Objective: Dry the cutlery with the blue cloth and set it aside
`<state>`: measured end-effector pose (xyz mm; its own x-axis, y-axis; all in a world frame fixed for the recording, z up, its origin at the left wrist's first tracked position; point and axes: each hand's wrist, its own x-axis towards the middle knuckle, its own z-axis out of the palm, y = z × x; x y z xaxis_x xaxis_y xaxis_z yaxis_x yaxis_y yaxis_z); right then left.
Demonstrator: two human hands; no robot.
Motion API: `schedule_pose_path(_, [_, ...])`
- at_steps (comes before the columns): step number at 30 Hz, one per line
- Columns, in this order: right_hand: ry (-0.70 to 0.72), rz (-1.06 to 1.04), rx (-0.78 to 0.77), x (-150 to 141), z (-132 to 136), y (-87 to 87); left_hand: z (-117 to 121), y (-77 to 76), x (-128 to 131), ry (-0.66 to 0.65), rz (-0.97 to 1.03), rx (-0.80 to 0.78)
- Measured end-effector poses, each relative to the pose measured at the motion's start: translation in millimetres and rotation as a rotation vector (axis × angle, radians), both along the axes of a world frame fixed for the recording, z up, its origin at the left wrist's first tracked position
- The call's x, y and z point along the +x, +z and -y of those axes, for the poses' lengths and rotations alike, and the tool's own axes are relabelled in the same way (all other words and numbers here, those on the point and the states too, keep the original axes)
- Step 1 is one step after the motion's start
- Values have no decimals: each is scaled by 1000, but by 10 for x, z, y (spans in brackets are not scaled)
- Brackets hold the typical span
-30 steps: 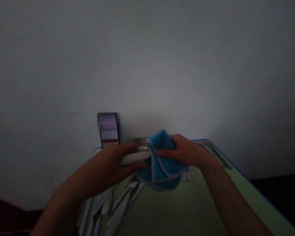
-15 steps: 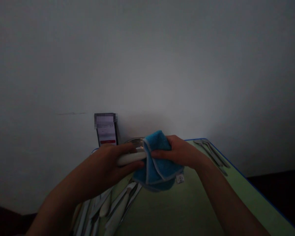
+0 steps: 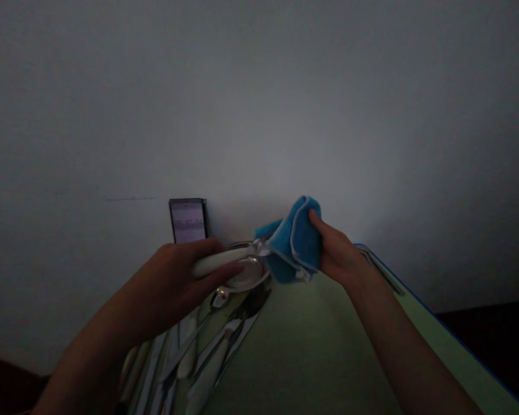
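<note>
The left hand is closed around the white handle of a tool, and the right hand grips a blue cloth, with its thumb pressed on the cloth. Down at the left, next to the left arm, is a pile of long things on the green desk. Some have white handles, but it is too dark to name them all. A phone leans on the wall behind the left hand. A spoon lies near a round metal bowl. The tool is held up in the middle, in front of part of the bowl. Its metal end goes right into the folds of the cloth, so its tip is hidden. Far to the right, thin metal things lie near the blue edge of the desk, partly behind the right arm.
</note>
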<state>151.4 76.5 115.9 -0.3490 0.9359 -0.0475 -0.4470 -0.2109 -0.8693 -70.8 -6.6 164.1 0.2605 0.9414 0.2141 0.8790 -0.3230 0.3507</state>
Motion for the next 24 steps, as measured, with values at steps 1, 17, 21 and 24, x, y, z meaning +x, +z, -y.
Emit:
schedule_pose_path(1, [31, -119, -57, -35, -11, -8, 0, 3, -2, 26, -3, -3])
schedule_pose_path(17, [154, -526, -184, -417, -67, -270, -31, -11, 25, 179, 21, 11])
schedule_pose_path(21, [248, -564, -73, -415, -49, -278, -39, -17, 22, 184, 6, 10])
schedule_pose_path(24, [283, -610, -6, -426, -39, -324, -42, -29, 14, 174, -4, 3])
